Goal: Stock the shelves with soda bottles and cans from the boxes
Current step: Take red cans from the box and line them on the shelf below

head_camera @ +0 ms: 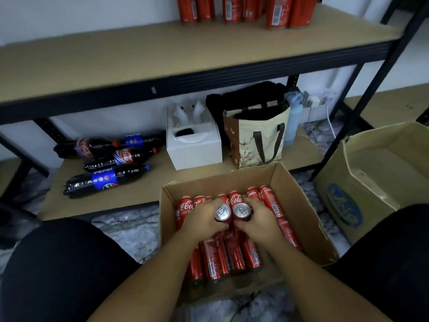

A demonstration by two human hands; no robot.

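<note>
While each hand wraps one can, left hand (204,219) on the left can (222,213), right hand (260,220) on the right can (242,211), both low-centre above the box (299,205), the touching cans could knock together and slip during lifting.

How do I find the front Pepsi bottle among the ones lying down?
Look at the low wooden shelf, left of the white cardboard box, where four dark soda bottles lie on their sides. The dark plastic Pepsi bottle is the one nearest the shelf's front edge. Its blue label and blue cap set it apart from the red-labelled Coca-Cola bottle right behind it.
</note>
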